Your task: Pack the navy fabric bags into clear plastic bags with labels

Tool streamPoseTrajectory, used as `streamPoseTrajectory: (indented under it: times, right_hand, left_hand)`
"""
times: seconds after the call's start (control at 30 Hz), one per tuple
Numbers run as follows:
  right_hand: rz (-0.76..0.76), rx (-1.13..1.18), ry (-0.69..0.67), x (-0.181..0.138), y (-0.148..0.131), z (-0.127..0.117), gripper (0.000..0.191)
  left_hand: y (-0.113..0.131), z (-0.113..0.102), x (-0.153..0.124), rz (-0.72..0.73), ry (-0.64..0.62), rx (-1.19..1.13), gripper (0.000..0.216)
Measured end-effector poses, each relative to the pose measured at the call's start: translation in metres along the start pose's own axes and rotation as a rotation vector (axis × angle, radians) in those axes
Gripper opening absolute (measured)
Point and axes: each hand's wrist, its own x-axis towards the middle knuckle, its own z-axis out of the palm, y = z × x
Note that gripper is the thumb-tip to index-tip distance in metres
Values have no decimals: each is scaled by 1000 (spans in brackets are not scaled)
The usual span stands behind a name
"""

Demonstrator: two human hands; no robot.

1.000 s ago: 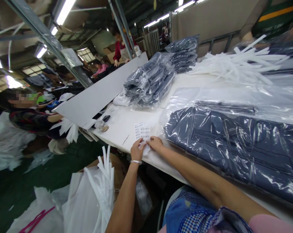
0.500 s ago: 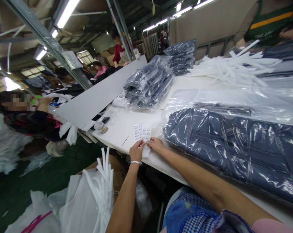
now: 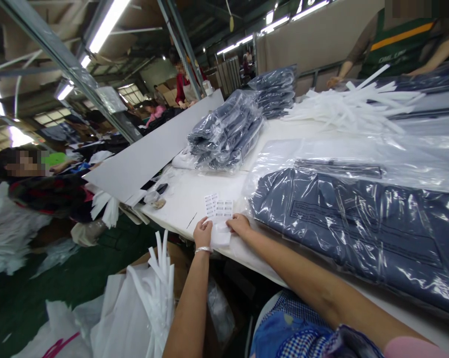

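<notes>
A white sheet of barcode stickers lies over the near edge of the table, its lower part blank. A second sticker sheet shows partly from beneath it on the left. My left hand, with a silver bracelet at the wrist, pinches the left edge of the sheet. My right hand has its thumb and fingers closed on the right edge. Just right of my right hand lies a dark blue folded garment in a clear plastic bag.
Bagged dark garments are stacked farther back on the white table. White strips lie heaped at the back right, near a co-worker's green apron. A grey panel borders the left side. Below stand white bags with strips.
My left hand has moved slightly left, away from my right hand, and more of the front sticker sheet shows. At the back right, the co-worker has shifted left.
</notes>
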Motion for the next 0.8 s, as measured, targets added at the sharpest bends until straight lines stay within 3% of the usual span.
streamPoseTrajectory:
  times: [0.17,0.3,0.37,0.5,0.63,0.8]
  right_hand:
    - [-22,75,16,-2,-5,0,19]
    - [-158,145,26,-33,1,-10,46]
    - [-304,156,80,-61,7,-21,60]
    - [-614,216,146,-117,10,-55,45]
    - [-539,482,201,-147,-3,-96,35]
    - [-485,589,346,-167,-7,-149,29]
  left_hand:
    - [10,-16,7,-93,154,-107,58]
    - [41,-23,-7,26,197,-142,56]
    - [61,-18,-24,118,167,-138,51]
    - [95,7,-73,409,69,41,43]
    - [114,45,-123,819,-48,285,38]
    - [125,86,-166,1120,-217,276,38]
